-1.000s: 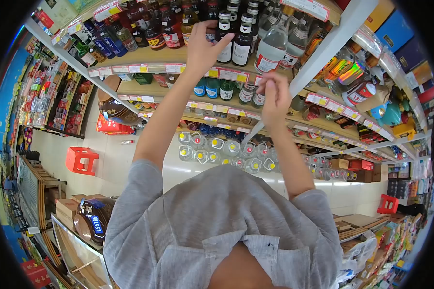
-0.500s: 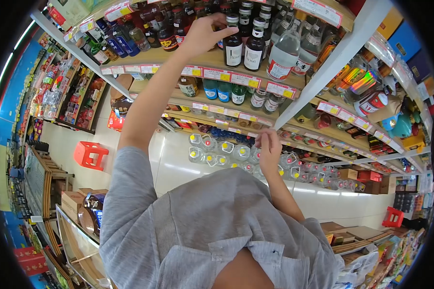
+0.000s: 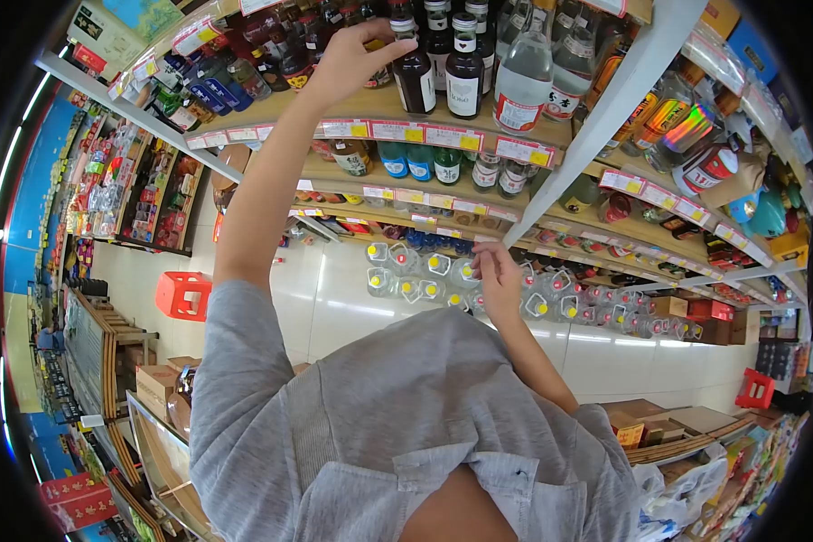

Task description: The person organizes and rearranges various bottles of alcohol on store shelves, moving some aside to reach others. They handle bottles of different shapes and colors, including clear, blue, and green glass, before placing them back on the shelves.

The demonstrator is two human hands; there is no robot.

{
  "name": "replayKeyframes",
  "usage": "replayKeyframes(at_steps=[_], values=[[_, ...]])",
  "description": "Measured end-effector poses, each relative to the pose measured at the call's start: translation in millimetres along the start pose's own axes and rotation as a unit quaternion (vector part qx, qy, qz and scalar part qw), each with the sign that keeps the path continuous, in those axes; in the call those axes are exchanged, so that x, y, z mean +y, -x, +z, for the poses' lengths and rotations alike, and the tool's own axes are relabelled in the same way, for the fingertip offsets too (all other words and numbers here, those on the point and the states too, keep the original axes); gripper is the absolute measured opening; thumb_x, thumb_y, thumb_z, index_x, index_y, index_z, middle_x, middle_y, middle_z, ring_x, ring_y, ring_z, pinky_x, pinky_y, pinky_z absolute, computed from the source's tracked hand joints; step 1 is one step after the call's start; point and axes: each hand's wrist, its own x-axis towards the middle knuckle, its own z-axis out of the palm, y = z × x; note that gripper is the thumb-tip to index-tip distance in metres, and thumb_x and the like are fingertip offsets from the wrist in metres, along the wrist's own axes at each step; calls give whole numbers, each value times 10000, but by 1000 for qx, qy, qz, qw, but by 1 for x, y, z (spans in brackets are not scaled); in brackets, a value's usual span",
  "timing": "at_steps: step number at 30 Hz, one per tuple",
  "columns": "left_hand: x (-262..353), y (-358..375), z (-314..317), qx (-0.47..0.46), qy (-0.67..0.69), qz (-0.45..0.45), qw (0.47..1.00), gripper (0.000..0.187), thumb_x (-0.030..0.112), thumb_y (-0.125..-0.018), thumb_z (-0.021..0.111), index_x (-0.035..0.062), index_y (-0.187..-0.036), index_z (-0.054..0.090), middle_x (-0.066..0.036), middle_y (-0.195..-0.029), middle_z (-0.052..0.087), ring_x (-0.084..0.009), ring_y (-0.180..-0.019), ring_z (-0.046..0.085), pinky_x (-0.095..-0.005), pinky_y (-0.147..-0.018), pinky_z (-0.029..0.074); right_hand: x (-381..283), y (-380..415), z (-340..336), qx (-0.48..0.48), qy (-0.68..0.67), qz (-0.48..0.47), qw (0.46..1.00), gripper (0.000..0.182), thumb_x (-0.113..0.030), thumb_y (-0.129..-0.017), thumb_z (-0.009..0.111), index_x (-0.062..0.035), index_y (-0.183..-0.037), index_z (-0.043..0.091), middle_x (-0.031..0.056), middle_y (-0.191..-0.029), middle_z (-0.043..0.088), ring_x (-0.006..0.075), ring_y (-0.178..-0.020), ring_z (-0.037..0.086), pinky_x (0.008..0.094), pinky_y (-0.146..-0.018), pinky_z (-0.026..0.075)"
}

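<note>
My left hand point(image 3: 357, 65) reaches up to the upper shelf, its thumb and fingers closed around the neck of a dark glass bottle point(image 3: 415, 83) with a silver cap and a white label. The fingers behind the neck are partly hidden. Just right of it stands a matching dark bottle point(image 3: 463, 77), with more of the same kind behind. A large clear bottle point(image 3: 521, 86) with a red and white label is farther right. My right hand point(image 3: 499, 282) hangs in front of the lower shelves, fingers loosely bent and holding nothing.
Price tags point(image 3: 452, 136) line the shelf edge. A white upright post point(image 3: 596, 117) divides the shelving on the right. Large clear jugs point(image 3: 432, 291) with yellow and red caps stand on the floor below. A red plastic stool point(image 3: 183, 296) is at left, a glass case point(image 3: 158, 452) lower left.
The view has shifted, so the shelf sits higher in it. The bottle in my left hand has turned, its label now facing more to the right. My right hand stays low, at about the same height.
</note>
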Motion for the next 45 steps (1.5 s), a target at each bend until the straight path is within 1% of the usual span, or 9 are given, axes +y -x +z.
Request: replayKeyframes(at_steps=[7, 8, 11, 15, 23, 32, 38, 42, 45], values=[[26, 4, 17, 47, -53, -89, 993, 425, 340, -960, 811, 21, -1226, 720, -90, -1159, 767, -133, -1066, 699, -310, -915, 556, -1, -1, 0, -10, 22, 7, 1000, 146, -87, -1092, 533, -11, -1119, 655, 25, -826, 636, 79, -727, 596, 247, -675, 501], [69, 4, 15, 88, -37, -142, 985, 394, 331, -915, 821, -31, -1000, 692, -151, -771, 714, -253, -704, 684, -410, -670, 543, -2, -2, 0, -12, 20, 5, 1000, 150, -85, -1091, 529, -12, -1118, 657, 23, -826, 628, 81, -722, 587, 249, -671, 499], [65, 2, 25, 142, -48, -138, 979, 500, 387, -850, 900, -38, -1008, 692, -110, -758, 702, -170, -675, 646, -354, -619, 523, -7, -7, 0, -19, 32, 6, 999, 151, -86, -1093, 527, -10, -1124, 655, 24, -829, 625, 83, -733, 588, 252, -680, 502], [80, 5, 31, 145, 31, -186, 971, 515, 352, -865, 894, -63, -1087, 684, -137, -828, 727, -168, -698, 679, -335, -609, 549, -4, -9, 0, -32, 29, 13, 999, 154, -88, -1098, 525, -10, -1128, 653, 23, -845, 622, 83, -754, 588, 255, -697, 506], [64, 6, 42, 193, -5, -98, 976, 500, 338, -848, 909, -61, -1032, 670, -148, -837, 721, -194, -727, 677, -350, -666, 555, 3, -16, -2, -55, 23, 19, 998, 161, -100, -1103, 530, -9, -1135, 658, 25, -864, 633, 85, -770, 597, 254, -701, 504], [69, 7, 48, 221, -28, -95, 970, 468, 312, -842, 913, -51, -985, 654, -143, -816, 715, -213, -744, 672, -356, -684, 547, 5, -23, -5, -70, 34, 26, 997, 178, -115, -1108, 534, -9, -1157, 668, 26, -873, 641, 93, -797, 620, 258, -717, 515], [53, 11, 44, 171, 1, -88, 981, 496, 331, -923, 843, -66, -1161, 666, -151, -973, 746, -202, -837, 697, -347, -756, 565, 9, -24, -7, -78, 23, 26, 996, 174, -118, -1114, 531, -11, -1143, 664, 24, -864, 638, 89, -779, 602, 259, -707, 507], [44, 26, 38, 69, 70, -131, 987, 458, 271, -997, 767, -30, -1320, 647, -105, -1112, 749, -162, -966, 686, -324, -843, 553, 17, -19, -8, -80, 14, 49, 995, 168, -110, -1115, 525, -16, -1133, 663, 23, -862, 637, 86, -771, 593, 255, -701, 500], [32, 26, 41, 78, 95, -95, 988, 435, 259, -995, 771, -21, -1306, 653, -104, -1112, 750, -152, -992, 679, -310, -866, 542, 26, -18, -9, -89, 14, 65, 994, 167, -110, -1116, 523, -22, -1131, 663, 23, -861, 637, 87, -769, 594, 253, -700, 499]])
